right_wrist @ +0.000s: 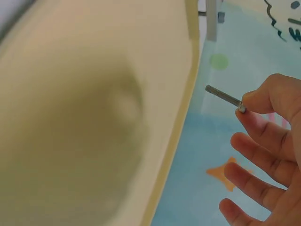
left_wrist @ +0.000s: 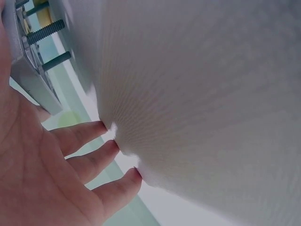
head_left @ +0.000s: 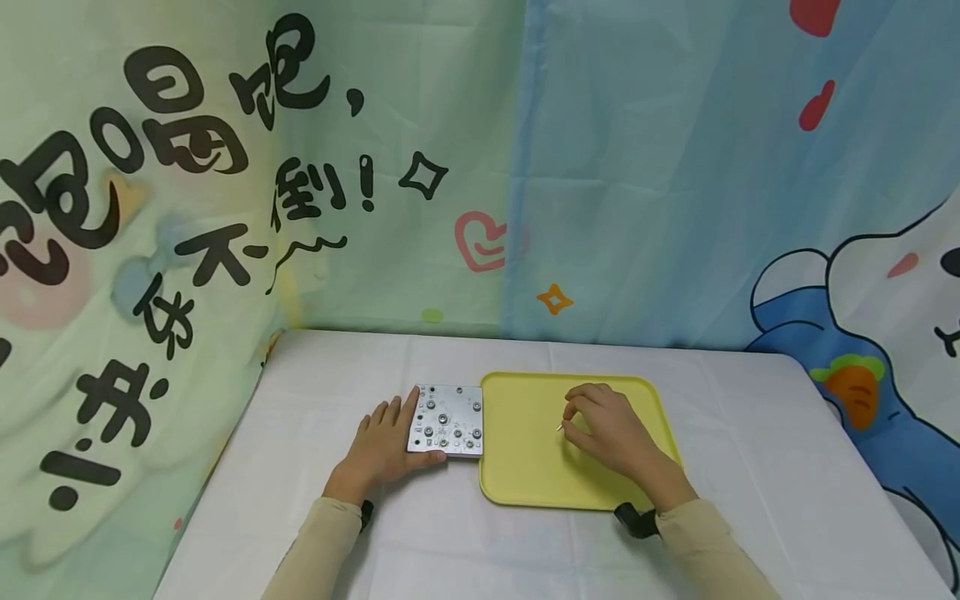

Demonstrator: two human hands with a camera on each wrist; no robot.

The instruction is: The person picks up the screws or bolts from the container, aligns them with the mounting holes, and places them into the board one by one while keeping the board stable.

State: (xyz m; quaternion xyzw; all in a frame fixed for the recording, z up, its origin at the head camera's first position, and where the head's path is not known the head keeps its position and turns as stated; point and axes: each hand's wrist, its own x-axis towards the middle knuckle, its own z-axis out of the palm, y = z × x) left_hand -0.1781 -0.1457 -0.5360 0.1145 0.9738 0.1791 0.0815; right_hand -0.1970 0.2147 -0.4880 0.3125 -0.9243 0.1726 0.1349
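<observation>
A square metal plate [head_left: 447, 420] with several screws in its holes lies on the white table, beside a yellow tray [head_left: 525, 467]. My left hand [head_left: 386, 446] rests flat at the plate's left edge, fingers straight, thumb along the near edge. In the left wrist view the plate [left_wrist: 33, 80] shows screw shanks [left_wrist: 44, 30] sticking out below it, and my fingers [left_wrist: 94, 160] press the cloth. My right hand [head_left: 603, 429] hovers over the tray and pinches a small screw [head_left: 560, 427]. The right wrist view shows that threaded screw [right_wrist: 223, 96] held between thumb and forefinger.
The table is covered with a white cloth [head_left: 750, 467]. Printed curtains [head_left: 637, 167] hang close behind and to the left. The yellow tray's rim [right_wrist: 181, 122] runs past my right hand. A black wrist strap [head_left: 636, 521] sits on the right wrist.
</observation>
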